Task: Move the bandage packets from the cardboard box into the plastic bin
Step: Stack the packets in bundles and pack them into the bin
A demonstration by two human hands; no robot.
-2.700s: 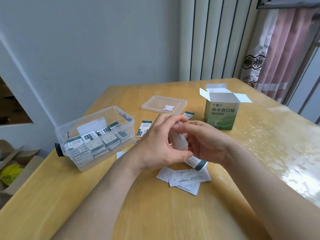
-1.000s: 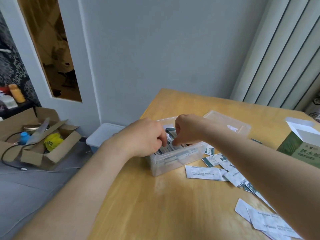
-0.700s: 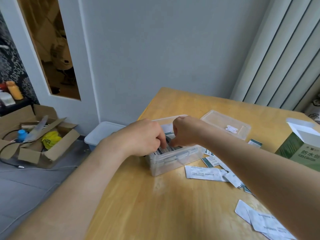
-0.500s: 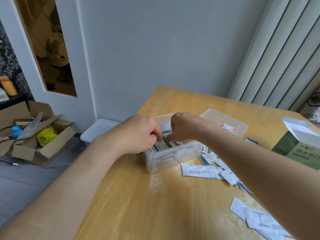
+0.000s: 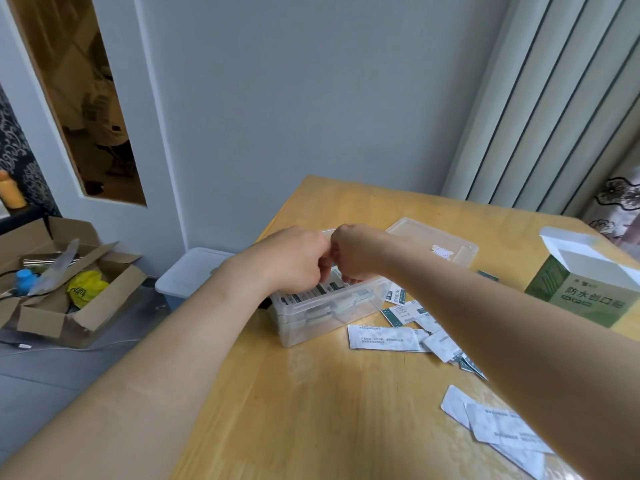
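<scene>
Left hand (image 5: 294, 258) and right hand (image 5: 360, 254) curl into the plastic bin (image 5: 318, 325) among stacked bandage packets (image 5: 327, 289); whether either pinches one is hidden. The cardboard box (image 5: 581, 301) stands open, well right of the bin.

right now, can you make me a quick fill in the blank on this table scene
1. The flaps of the green cardboard box stand ____.
2. The clear lid is ____ the plastic bin, lying flat behind it.
3. The left hand and the right hand both reach into the ____.
4. Loose bandage packets lie on the ____ beside the bin.

Missing words: open; off; bin; table
</scene>
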